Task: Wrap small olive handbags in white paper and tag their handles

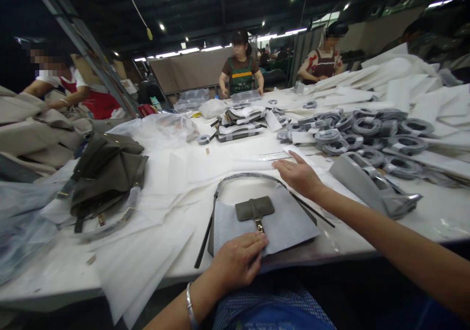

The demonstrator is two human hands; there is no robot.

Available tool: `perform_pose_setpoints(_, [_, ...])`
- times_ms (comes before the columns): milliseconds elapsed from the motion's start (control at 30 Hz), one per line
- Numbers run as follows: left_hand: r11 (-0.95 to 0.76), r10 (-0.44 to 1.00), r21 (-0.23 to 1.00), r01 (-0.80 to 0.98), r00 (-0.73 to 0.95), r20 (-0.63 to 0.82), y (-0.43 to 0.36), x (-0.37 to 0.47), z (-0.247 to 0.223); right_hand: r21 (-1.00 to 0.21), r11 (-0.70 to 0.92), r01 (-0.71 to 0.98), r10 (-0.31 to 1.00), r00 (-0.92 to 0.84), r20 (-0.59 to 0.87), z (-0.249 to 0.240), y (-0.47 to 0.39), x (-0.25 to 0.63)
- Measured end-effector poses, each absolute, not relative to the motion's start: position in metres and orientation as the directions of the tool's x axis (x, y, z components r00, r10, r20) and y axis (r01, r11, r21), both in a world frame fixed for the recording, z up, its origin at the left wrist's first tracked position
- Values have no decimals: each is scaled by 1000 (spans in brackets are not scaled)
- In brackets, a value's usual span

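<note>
A dark olive handbag (pixel 210 244) lies flat before me, its front covered by a pale grey sheet (pixel 290 227). Its olive tab (pixel 244 209) with a gold clasp (pixel 259 224) rests on top of the sheet. My left hand (pixel 238 259) is closed at the bag's lower front, fingertips at the clasp. The wrapped handle (pixel 249 175) arches away from me. Just beyond it, my right hand (pixel 301 176) is open, fingers stretched out and thumb apart, beside a white foam strip (pixel 253 165). Whether its fingertips touch the strip, I cannot tell.
An olive bag (pixel 110 178) stands at left beside white foam sheets (pixel 147 251). Coiled wrapped straps (pixel 367 127) and a grey wrapped piece (pixel 363 185) lie at right. Packed bags (pixel 240 131) sit farther back. Several people work around the table, including one in a green apron (pixel 241 78).
</note>
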State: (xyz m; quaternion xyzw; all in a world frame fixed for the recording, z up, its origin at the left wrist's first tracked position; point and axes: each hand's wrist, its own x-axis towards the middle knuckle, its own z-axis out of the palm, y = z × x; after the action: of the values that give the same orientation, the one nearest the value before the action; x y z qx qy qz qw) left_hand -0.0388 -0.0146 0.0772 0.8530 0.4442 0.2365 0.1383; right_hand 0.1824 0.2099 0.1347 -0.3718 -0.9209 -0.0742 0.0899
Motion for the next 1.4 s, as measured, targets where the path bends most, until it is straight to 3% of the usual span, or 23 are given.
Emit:
perform_pose_setpoints(133, [-549, 834, 471, 691, 487, 259, -16, -39, 77, 118, 932, 342, 264, -867, 422, 127, 133, 181])
perform_pose_setpoints(233, [-519, 851, 501, 693, 476, 223, -17, -38, 78, 130, 966, 224, 159, -908, 388, 99, 98, 183])
perform_pose_setpoints(333, [-501, 861, 505, 703, 465, 207, -19, -38, 78, 25, 969, 245, 226, -925, 305, 83, 89, 186])
perform_pose_setpoints(500, [-499, 864, 477, 724, 462, 202, -19, -37, 78, -166, 918, 360, 384, -912, 142, 102, 91, 176])
perform_pose_setpoints(733, [-503, 861, 467, 727, 470, 195, -18, -38, 78, -36, 945, 325, 327, -938, 115, 94, 98, 167])
perform_pose_setpoints(933, [-488, 870, 447, 749, 461, 178, -20, -39, 76, -26, 964, 265, 266, -960, 86, 80, 101, 184])
perform_pose_setpoints(1133, [-495, 868, 396, 773, 461, 186, -21, -40, 69, -8, 951, 308, 308, -950, 54, 75, 93, 190])
perform_pose_setpoints(1267, [-600, 799, 347, 721, 516, 308, -25, -40, 65, -64, 936, 347, 348, -937, 11, 73, 92, 187])
perform_pose_setpoints(1400, [-651, 749, 383, 656, 472, 465, -30, -35, 81, -130, 916, 380, 384, -923, 6, 77, 89, 185])
